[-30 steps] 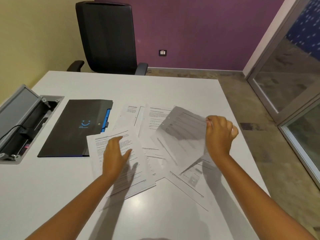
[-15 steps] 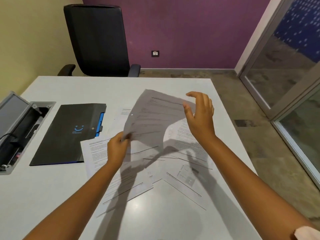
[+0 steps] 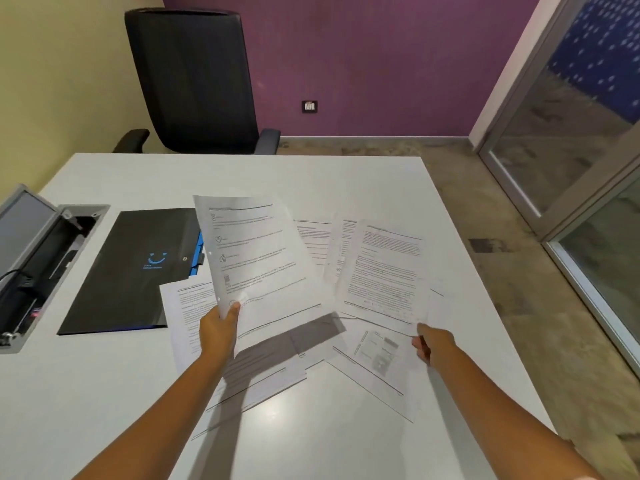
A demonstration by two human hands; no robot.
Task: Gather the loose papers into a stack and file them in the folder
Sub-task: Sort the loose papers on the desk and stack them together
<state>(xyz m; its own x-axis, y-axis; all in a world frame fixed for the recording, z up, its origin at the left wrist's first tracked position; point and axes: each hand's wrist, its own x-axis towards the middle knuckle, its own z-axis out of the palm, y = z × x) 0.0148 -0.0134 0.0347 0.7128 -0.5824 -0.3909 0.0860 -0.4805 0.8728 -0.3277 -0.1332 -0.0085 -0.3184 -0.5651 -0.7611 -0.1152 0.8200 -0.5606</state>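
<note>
My left hand (image 3: 220, 329) pinches the lower left corner of a printed sheet (image 3: 256, 261) and holds it up above the white table (image 3: 311, 438). My right hand (image 3: 433, 346) grips the bottom right corner of a second sheet (image 3: 384, 271), lifted at the right. Several more loose papers (image 3: 374, 362) lie fanned out flat beneath and between my hands. The black folder (image 3: 128, 271), with a blue smile mark and blue tabs on its right edge, lies shut on the table to the left, one paper corner touching its lower right.
An open grey cable box (image 3: 38, 268) with wires is sunk into the table at the far left. A black office chair (image 3: 197, 84) stands behind the table's far edge. Glass door panels (image 3: 571, 133) line the right side of the room.
The sheet passed from my right hand to my left, which now holds it up by its lower corner. My right hand dropped back to the table and took a second sheet.
</note>
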